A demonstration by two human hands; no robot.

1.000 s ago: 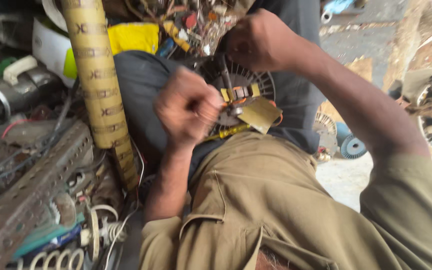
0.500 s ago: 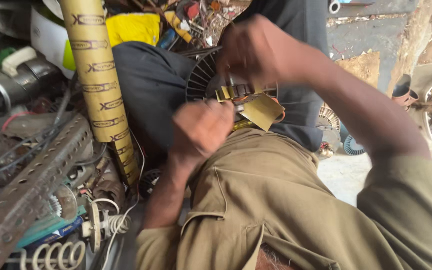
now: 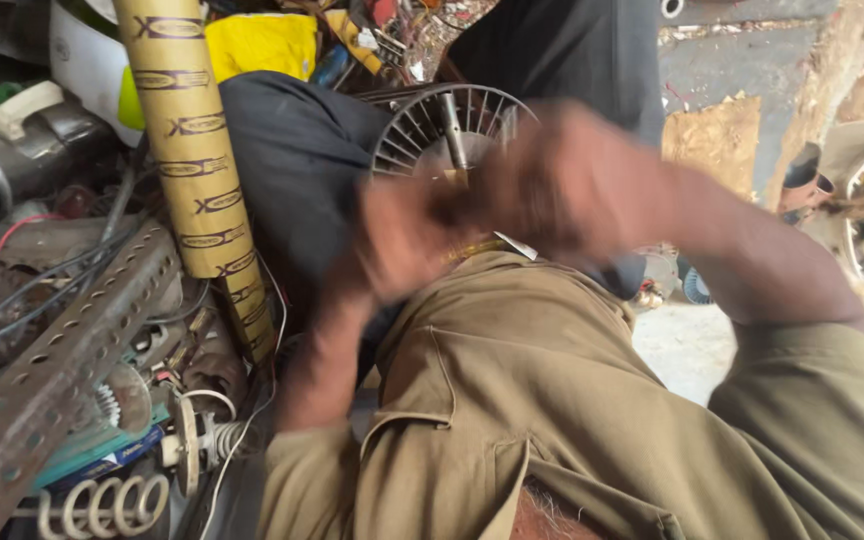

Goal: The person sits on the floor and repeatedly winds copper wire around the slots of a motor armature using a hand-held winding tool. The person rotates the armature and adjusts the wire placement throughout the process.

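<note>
Two blurred hands meet over a round finned metal rotor [image 3: 447, 125] with a grey shaft, which rests against the dark trouser leg [image 3: 297, 160] just above the left hand [image 3: 397, 240] and left of the right hand [image 3: 567, 185]; motion smear hides the fingers, so I cannot tell whether either is closed on anything, and the rotor's lower half is covered by them. Left of the grip a tall cardboard tube [image 3: 192, 150] and a perforated steel angle [image 3: 62, 360] crowd close, while right of it, past the olive sleeve [image 3: 812, 420], lies pale open floor [image 3: 682, 345]
</note>
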